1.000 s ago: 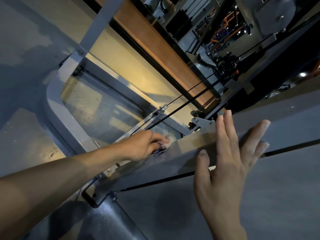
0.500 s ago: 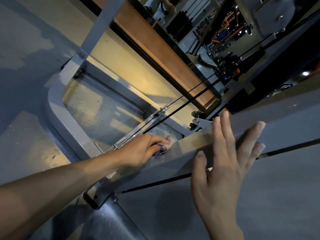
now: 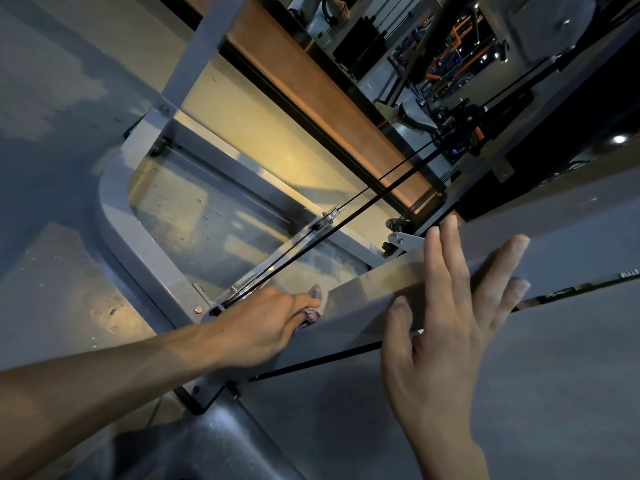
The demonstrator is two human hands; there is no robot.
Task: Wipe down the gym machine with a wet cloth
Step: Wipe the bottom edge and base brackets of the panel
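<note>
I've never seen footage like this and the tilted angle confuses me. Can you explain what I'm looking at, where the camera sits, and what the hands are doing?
The camera is worn on a person's head and looks down past their arms, which is why everything seems tilted. The grey metal beam crossing the picture is part of a gym machine; black cables run from its base frame on the floor towards more gym equipment in the background. The left hand grips a bunched cloth and presses it against the beam. The right hand lies flat on the beam with fingers spread and holds nothing, probably to steady the person.
</note>
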